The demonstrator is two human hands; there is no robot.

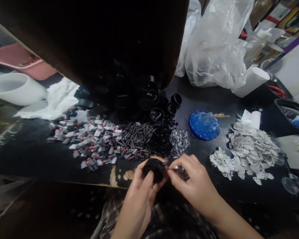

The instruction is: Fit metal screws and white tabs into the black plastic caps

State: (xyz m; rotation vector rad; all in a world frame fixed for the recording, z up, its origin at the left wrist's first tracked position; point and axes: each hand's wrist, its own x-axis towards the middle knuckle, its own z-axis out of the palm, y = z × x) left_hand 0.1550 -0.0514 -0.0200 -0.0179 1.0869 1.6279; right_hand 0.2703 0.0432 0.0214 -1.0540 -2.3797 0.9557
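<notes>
My left hand [144,189] is closed around a round black plastic part [153,168], its thumb pressed on the near face. Close against the part's right side, my right hand [193,181] has thumb and forefinger pinched together. A small shiny piece [180,168] shows within its curled fingers, but its kind is unclear. Just beyond the hands lie heaps of small parts: metal springs [137,136], tiny black pieces [160,139] and slim grey-white pieces [179,141]. Grey and white pieces with red bands [97,139] spread out to the left.
A blue round lid [204,125] with clear film or grease lies right of the heaps. Flat metal plates [251,152] are piled farther right. Behind stand a large dark container [129,39], more black round parts [156,115] and a clear plastic bag [214,46].
</notes>
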